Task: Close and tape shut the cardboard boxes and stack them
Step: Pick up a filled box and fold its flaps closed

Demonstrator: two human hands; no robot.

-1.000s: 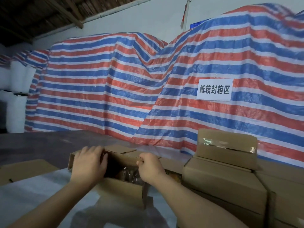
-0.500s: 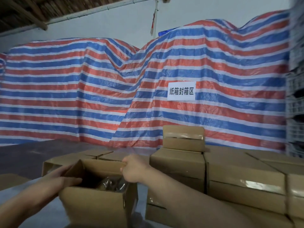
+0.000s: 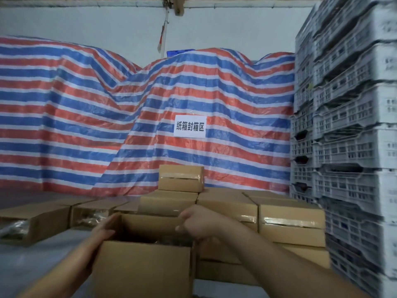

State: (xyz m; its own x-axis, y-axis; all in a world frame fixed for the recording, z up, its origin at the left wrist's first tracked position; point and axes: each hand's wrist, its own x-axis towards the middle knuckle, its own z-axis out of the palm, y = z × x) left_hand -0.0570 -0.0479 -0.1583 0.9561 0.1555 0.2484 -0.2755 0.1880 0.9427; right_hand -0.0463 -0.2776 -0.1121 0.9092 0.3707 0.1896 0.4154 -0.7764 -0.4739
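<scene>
An open cardboard box (image 3: 141, 267) sits in front of me with its top flaps up and dark contents inside. My left hand (image 3: 101, 233) lies flat against its left side near the top edge. My right hand (image 3: 193, 222) grips the box's right rim with curled fingers. To the right stands a stack of taped boxes (image 3: 290, 224), and one small taped box (image 3: 180, 178) sits on top further back.
Open boxes (image 3: 34, 220) with wrapped contents lie to the left on the grey table (image 3: 32, 261). Grey plastic crates (image 3: 352, 147) are piled high on the right. A red, white and blue striped tarp (image 3: 86, 125) with a white sign (image 3: 189, 126) hangs behind.
The view has swung right, bringing the crates into sight. The open box has come closer and further right, towards the taped stack. My left hand has slid to its left side.
</scene>
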